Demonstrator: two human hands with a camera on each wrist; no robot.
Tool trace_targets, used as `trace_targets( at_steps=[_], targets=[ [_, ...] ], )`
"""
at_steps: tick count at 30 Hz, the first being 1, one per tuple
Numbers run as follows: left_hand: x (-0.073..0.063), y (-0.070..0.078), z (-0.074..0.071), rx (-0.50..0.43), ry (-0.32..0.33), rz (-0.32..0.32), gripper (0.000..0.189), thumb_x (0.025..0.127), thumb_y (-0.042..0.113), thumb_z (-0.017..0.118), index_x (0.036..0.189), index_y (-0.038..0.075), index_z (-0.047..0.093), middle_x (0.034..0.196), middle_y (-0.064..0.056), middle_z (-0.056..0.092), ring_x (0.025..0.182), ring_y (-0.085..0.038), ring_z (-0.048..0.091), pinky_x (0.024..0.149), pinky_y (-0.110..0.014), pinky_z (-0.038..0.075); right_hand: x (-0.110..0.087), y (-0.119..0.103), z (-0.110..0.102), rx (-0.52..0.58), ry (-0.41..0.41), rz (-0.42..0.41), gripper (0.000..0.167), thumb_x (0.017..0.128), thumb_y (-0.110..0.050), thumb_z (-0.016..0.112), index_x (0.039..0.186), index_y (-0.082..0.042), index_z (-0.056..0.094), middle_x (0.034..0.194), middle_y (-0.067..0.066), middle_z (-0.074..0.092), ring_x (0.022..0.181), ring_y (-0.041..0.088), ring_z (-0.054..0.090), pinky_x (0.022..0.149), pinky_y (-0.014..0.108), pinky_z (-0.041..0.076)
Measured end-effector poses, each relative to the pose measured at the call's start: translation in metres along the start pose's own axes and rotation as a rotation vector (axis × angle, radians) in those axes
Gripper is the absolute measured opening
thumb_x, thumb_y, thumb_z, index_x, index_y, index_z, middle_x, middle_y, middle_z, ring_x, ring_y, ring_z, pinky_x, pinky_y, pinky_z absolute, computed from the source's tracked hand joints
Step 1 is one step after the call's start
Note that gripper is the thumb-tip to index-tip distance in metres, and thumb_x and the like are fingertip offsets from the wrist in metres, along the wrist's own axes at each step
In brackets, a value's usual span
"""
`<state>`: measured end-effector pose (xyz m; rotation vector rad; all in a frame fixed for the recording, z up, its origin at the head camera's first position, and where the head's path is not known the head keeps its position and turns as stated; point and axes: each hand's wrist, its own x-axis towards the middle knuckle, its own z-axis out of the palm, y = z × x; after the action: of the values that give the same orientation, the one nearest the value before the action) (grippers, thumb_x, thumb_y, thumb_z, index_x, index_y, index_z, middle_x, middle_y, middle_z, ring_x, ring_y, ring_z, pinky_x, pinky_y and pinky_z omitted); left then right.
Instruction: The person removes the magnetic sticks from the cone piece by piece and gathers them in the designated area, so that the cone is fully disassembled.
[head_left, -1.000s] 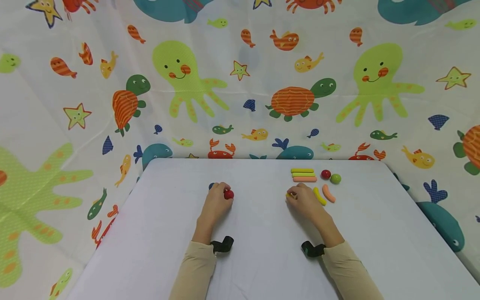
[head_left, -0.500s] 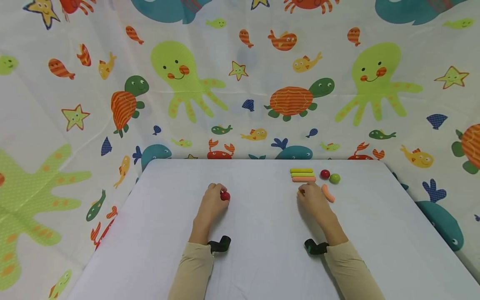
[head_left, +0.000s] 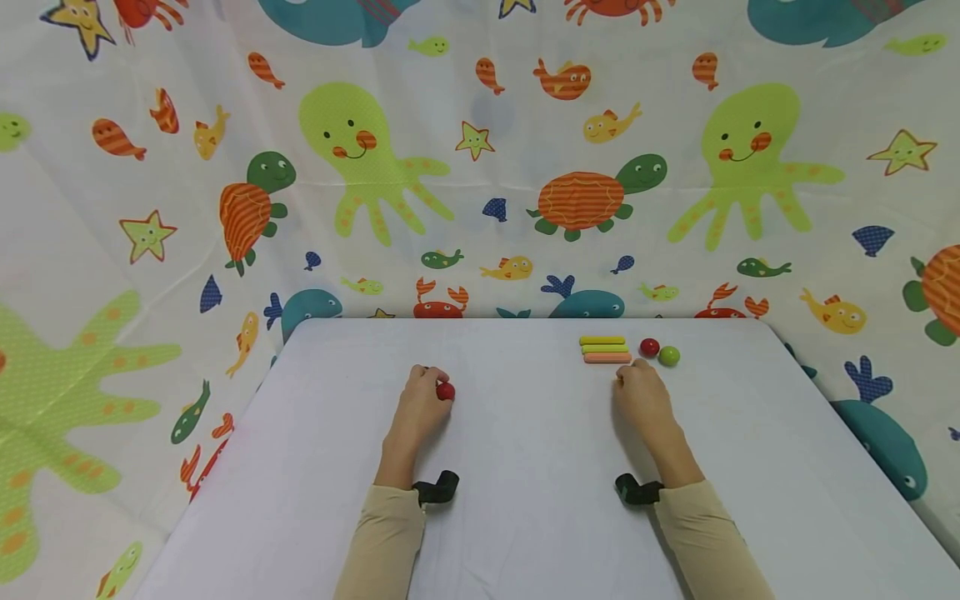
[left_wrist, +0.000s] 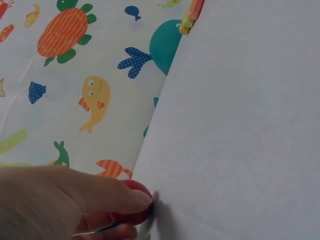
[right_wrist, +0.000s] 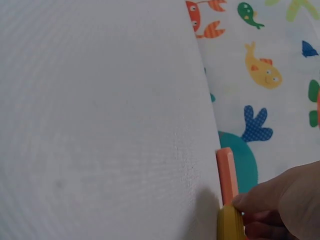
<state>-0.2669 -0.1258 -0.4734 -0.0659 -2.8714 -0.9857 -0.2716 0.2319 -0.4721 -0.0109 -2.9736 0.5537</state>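
Observation:
My left hand [head_left: 422, 402] pinches a red ball [head_left: 446, 391] at the left of the white table; its thumb lies over the ball [left_wrist: 135, 212] in the left wrist view. A sliver of something blue shows beneath the fingers there. My right hand [head_left: 647, 398] is just in front of a row of straight sticks, two yellow [head_left: 603, 340] and one salmon [head_left: 607, 358]. In the right wrist view its thumb and fingers pinch a yellow curved stick [right_wrist: 229, 223]. The salmon curved stick seen earlier is hidden from the head view.
A red ball [head_left: 649, 347] and a green ball [head_left: 670, 356] sit right of the stick row. The white table [head_left: 525, 467] ends at a patterned sea-animal cloth [head_left: 487, 183] hanging behind. Black wrist mounts [head_left: 639, 490] jut inward from both wrists.
My right hand has slid to the right, taking the yellow curved pieces along and covering the salmon curved stick. My left hand has shifted slightly left with the red ball.

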Motion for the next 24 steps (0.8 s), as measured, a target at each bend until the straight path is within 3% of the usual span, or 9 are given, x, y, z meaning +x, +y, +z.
trace_targets(
  at_steps=[14,24],
  targets=[
    [0.0009,-0.0003,-0.0018,-0.017,-0.026,-0.032,0.031,0.083,0.005,0.072,0.113,0.001,0.065,0.118,-0.019,0.054,0.103,-0.032,0.063,0.092,-0.046,0.057,0.0002,0.0049,-0.0061,0.004,-0.015,0.037,0.025,0.095,-0.003,0.061,0.113,0.012,0.068,0.108,0.028,0.061,0.098,0.037,0.062,0.095,0.05,0.055],
    [-0.0004,0.0005,-0.0026,-0.017,-0.037,-0.051,0.033,0.084,0.005,0.072,0.116,0.003,0.064,0.119,-0.019,0.053,0.105,-0.032,0.062,0.095,-0.048,0.056,0.0019,0.0038,-0.0047,0.023,0.085,-0.01,0.026,0.094,-0.011,0.064,0.109,0.01,0.069,0.109,0.029,0.063,0.1,0.04,0.064,0.093,0.052,0.055]
  ],
)
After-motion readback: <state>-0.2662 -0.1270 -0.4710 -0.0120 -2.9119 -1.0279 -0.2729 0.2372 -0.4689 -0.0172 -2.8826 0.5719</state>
